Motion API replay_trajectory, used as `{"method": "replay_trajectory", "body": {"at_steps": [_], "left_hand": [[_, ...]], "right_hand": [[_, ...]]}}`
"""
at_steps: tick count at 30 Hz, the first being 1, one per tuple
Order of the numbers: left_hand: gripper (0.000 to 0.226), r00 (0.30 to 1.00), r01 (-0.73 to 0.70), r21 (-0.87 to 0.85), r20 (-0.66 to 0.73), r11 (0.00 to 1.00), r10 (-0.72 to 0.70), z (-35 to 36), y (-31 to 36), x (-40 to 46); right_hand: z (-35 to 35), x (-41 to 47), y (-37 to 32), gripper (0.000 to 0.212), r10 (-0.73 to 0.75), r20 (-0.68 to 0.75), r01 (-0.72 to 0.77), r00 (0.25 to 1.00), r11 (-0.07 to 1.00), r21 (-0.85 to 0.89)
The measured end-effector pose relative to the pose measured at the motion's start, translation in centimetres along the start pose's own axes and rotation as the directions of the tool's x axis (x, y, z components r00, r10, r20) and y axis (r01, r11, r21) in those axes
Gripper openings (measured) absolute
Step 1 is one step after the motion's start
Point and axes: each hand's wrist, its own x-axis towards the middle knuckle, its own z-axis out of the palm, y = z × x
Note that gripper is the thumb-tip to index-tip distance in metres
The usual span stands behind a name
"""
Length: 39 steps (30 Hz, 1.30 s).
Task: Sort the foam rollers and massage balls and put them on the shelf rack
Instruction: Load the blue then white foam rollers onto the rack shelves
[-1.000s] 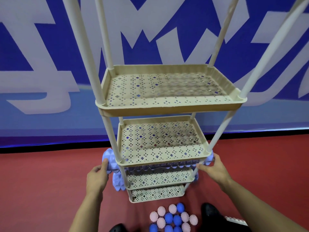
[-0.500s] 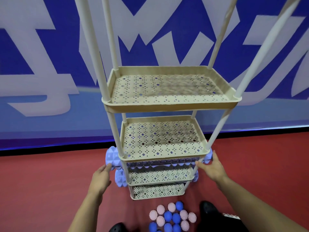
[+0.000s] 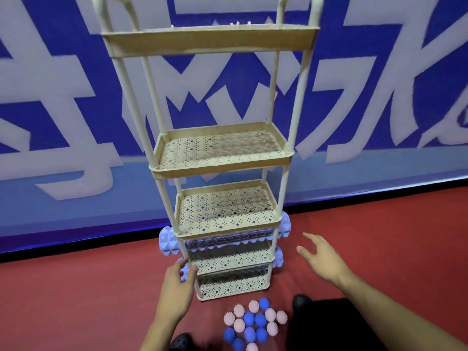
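- Spiky massage balls [image 3: 254,323]: lying below both hands; likely light, springy; cup around middle;
- Left hand [image 3: 176,287]: touching lower foam roller [image 3: 187,271];
- Right hand [image 3: 321,257]: hovering unclenched, holding nothing.

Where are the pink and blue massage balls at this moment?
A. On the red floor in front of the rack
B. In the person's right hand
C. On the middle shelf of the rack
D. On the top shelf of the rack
A: the massage balls lie clustered on the red floor before the rack; the right hand is open and holds nothing.
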Motion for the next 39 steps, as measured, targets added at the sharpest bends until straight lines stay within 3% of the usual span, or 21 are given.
{"method": "replay_trajectory", "body": {"at_steps": [8, 13, 17, 22, 31, 39], "left_hand": [[0.047, 0.956, -0.285, 0.123, 0.113, 0.951, 0.271, 6.6, 9.1, -8.6], [0.044, 0.864, -0.493, 0.144, 0.201, 0.858, 0.462, 10.6, 15.0, -13.7], [0.046, 0.800, -0.577, 0.147, 0.299, 0.803, 0.520, 15.0, 17.6, -17.1], [0.046, 0.740, -0.620, 0.145, 0.436, 0.771, 0.512, 22.2, 19.1, -19.7], [0.051, 0.619, -0.636, 0.148, 0.684, 0.757, 0.386, 34.9, 18.1, -17.9], [0.055, 0.525, -0.685, 0.126, 0.768, 0.718, 0.366, 40.5, 14.4, -12.8]], "right_hand": [[-7.0, -8.0, 1.6, 0.060, -0.173, -0.024, 0.162, 0.985, 0.958, -0.237], [-11.2, -14.0, 4.9, 0.060, -0.141, -0.069, 0.114, 0.988, 0.946, -0.303], [-13.7, -17.9, 8.9, 0.060, -0.054, -0.102, 0.022, 0.993, 0.955, -0.295], [-13.9, -20.8, 15.8, 0.061, 0.076, -0.086, -0.097, 0.993, 0.959, -0.267], [-7.6, -20.3, 28.1, 0.066, 0.326, 0.065, -0.308, 0.943, 0.930, -0.198], [-2.4, -14.5, 34.0, 0.071, 0.421, 0.222, -0.373, 0.880, 0.899, -0.227]]}}
